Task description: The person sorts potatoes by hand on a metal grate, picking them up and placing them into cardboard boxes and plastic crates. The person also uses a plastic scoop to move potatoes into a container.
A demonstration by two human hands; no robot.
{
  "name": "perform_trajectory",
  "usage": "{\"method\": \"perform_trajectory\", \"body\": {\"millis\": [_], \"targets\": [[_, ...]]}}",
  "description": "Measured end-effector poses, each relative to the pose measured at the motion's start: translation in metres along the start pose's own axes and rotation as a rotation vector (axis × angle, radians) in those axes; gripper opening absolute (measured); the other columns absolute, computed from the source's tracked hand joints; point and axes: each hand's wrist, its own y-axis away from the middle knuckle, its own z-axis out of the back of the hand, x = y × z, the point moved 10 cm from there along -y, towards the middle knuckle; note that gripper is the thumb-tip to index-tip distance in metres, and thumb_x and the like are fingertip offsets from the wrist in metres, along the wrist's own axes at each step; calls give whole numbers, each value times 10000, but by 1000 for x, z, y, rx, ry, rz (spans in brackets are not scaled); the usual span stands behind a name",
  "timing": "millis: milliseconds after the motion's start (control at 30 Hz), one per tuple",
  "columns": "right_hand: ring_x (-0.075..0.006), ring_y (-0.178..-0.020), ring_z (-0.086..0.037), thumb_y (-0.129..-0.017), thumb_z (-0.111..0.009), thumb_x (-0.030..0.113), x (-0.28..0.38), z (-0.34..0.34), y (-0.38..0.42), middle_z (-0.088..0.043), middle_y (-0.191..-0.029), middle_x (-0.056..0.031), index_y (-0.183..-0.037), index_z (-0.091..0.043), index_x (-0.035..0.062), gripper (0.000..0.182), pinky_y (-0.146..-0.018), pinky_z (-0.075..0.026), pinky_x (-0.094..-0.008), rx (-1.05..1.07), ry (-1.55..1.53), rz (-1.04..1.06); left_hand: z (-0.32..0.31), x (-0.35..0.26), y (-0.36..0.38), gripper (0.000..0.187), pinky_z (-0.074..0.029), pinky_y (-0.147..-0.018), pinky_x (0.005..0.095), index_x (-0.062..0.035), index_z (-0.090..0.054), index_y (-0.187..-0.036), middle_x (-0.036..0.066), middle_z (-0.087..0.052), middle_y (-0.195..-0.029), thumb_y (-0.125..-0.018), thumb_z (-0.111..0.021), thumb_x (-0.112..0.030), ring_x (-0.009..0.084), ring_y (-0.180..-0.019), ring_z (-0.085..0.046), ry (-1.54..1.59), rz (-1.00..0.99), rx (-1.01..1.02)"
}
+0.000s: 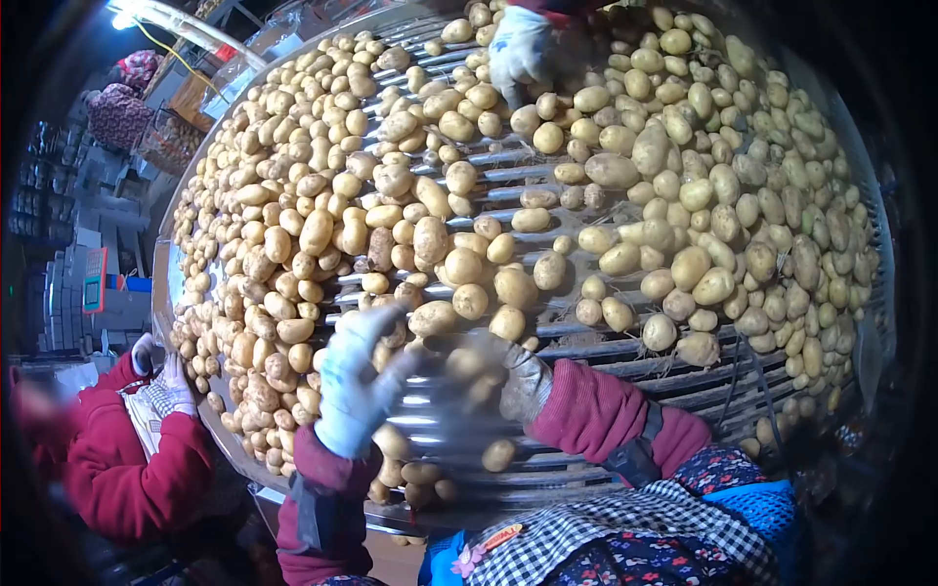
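Observation:
My left hand (354,379), in a white and blue work glove, is over the potatoes near the front of the slatted metal table, thumb and fingers apart and nothing in its grasp. To its right is my right hand (523,379), in a dirt-stained glove, its fingers smeared by motion. Between the two hands a blurred potato (463,364) shows above the bars. A single potato (498,455) rests on the metal rods (576,469) just below my right hand, while a small group of potatoes (418,473) lies below my left.
Potatoes (703,186) cover much of the table. Across from me a co-worker's gloved hand (520,54) reaches among them. Another person in red sleeves (147,469) stands at the left edge, gloved hands by the rim. A scale with a red-framed display (95,280) is behind.

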Motion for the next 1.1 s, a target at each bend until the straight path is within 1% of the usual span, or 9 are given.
{"method": "perform_trajectory", "body": {"millis": [100, 200, 333, 467, 600, 667, 767, 867, 1100], "targets": [[-224, -977, -657, -948, -612, 498, 22, -39, 21, -607, -1302, -113, -1383, -530, 58, 624, -797, -568, -337, 42, 102, 53, 28, 37, -31, 514, -513, -921, 356, -50, -572, -1357, 152, -637, -1215, -859, -695, -82, 265, -1075, -645, -341, 16, -263], [-257, -1020, -669, -929, -605, 537, 30, -41, 21, -576, -1356, -159, -1393, -521, 65, 668, -833, -585, -344, 49, 233, 98, 13, 66, -75, 611, -517, -918, 409, -132, -558, -1375, 161, -600, -1274, -796, -749, -113, 344, -1094, -617, -597, 194, -74], [-245, -1047, -662, -854, -702, 522, 21, -22, 23, -569, -1351, -140, -1411, -505, 118, 715, -797, -603, -353, -50, 124, -26, 14, 68, -107, 602, -508, -938, 424, -151, -622, -1285, 143, -606, -1277, -703, -771, -104, 360, -1119, -595, -690, -148, -119], [-224, -1004, -676, -736, -849, 441, 19, -20, 18, -563, -1349, -136, -1441, -447, 100, 880, -749, -624, -318, 29, 99, -33, 40, 100, -126, 494, -538, -787, 424, -222, -651, -1227, 60, -660, -1155, -753, -746, -121, 320, -959, -645, -909, -116, -148], [-241, -989, -684, -674, -905, 442, 17, -21, 17, -556, -1352, -164, -1444, -436, 75, 973, -786, -619, -341, 85, 86, -58, 103, 116, -153, 479, -549, -800, 426, -217, -659, -1240, 112, -654, -1212, -780, -686, -82, 332, -955, -652, -1041, 15, -339], [-253, -988, -685, -693, -892, 441, 16, -15, 12, -557, -1350, -169, -1449, -433, 78, 956, -828, -611, -373, 93, 43, -2, 114, 90, -140, 468, -532, -825, 439, -179, -657, -1238, 148, -659, -1177, -784, -681, -65, 342, -971, -641, -1113, -136, -414], [-261, -1001, -680, -714, -877, 440, 21, -21, 13, -551, -1352, -177, -1452, -432, 83, 933, -848, -606, -387, 120, 89, 37, 96, 60, -106, 499, -516, -793, 427, -145, -649, -1231, 122, -691, -1068, -749, -760, -83, 325, -914, -650, -940, -280, -339], [-260, -1026, -672, -734, -860, 437, 19, -23, 16, -545, -1355, -187, -1456, -432, 84, 911, -840, -609, -396, 20, 12, 22, 33, 92, -91, 415, -511, -750, 424, -164, -667, -1162, 100, -672, -963, -756, -749, -193, 296, -874, -649, -1092, -80, 73], [-288, -1048, -665, -809, -797, 417, 22, -31, 15, -544, -1362, -189, -1464, -423, 64, 833, -820, -616, -414, 115, 129, 26, 2, 119, -97, 84, -495, -689, 455, -128, -650, -889, 107, -657, -872, -843, -655, -198, 285, -847, -654, -1195, -116, 12]]}}
